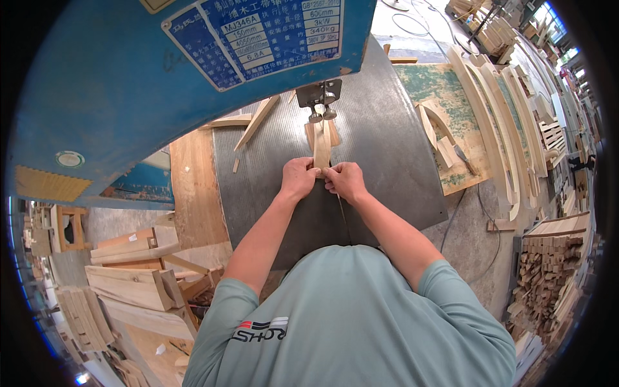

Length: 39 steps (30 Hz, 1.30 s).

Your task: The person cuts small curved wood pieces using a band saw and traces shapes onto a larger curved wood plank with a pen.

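A pale curved strip of wood (321, 153) lies on the dark metal table (387, 138) of a blue band saw (116, 71). Its far end reaches the saw's blade guide (321, 108), where a thin blade shows only in part. My left hand (300, 178) grips the near end from the left, thumb and fingers pressed together. From the other side my right hand (345, 180) pinches the same end, with its fingers curled. The two thumbs almost meet there. The fingertips beneath are hidden.
Wood offcuts (256, 122) lie on the saw table at the far left. Beyond its right edge, curved pieces (438, 132) rest on a worn green board (429, 84), beside long curved rails (496, 122). Lumber (129, 287) is stacked at the left, and a block pile (551, 271) at the right.
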Tool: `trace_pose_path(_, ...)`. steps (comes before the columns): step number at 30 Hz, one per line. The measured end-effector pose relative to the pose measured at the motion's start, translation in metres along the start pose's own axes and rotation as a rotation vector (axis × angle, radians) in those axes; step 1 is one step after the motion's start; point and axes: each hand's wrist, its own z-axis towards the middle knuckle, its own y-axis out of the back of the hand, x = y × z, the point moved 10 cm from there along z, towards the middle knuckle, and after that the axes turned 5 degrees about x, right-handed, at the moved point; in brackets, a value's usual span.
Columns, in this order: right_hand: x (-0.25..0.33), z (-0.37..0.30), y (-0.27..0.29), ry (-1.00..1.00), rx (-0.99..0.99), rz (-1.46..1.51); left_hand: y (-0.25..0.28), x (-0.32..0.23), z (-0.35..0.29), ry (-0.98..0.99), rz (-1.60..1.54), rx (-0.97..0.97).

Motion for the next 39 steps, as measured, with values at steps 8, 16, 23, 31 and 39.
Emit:
trace_pose_path(8,0.004,-0.003,-0.002,0.032,-0.001,-0.047,0.005,0.001,0.013,-0.052,0.014,-0.054)
trace_pose_path(16,-0.008,-0.019,-0.002,0.096,0.017,-0.038,0.015,-0.002,0.021,-0.071,0.071,-0.078)
trace_pose_path(23,-0.012,-0.030,-0.001,0.093,0.022,-0.056,0.017,-0.003,0.026,-0.020,0.128,-0.029)
trace_pose_path(31,-0.008,-0.033,-0.001,0.088,0.034,-0.033,0.019,-0.003,0.032,-0.043,0.135,-0.051)
trace_pose_path(39,-0.006,-0.035,-0.003,0.081,0.037,-0.052,0.022,0.002,0.044,-0.057,0.146,-0.079)
